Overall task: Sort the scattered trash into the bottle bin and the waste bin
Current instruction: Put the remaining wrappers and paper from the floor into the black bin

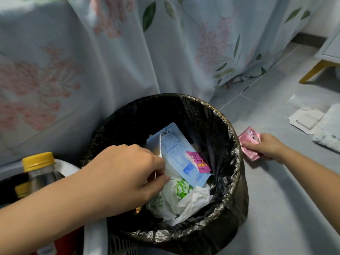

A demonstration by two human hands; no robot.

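Note:
The waste bin (226, 144), lined with a black bag, stands in the middle and holds a light blue packet (176, 155), a small pink sachet (199, 162) and crumpled white bags. My left hand (127, 173) hovers over the bin's left side and pinches a thin silvery wrapper (160, 144) seen edge-on. My right hand (265, 146) is just outside the bin's right rim and grips a crumpled pink wrapper (249, 142). At the lower left, a dark bottle with a yellow cap (37, 161) sticks up from the bottle bin (70, 168), mostly hidden by my left arm.
A floral curtain (92, 61) hangs right behind the bins. On the grey tiled floor at the right lie a flattened white cardboard piece (305, 119) and a white plastic bag (329, 131). A furniture leg (316, 70) stands at the far right.

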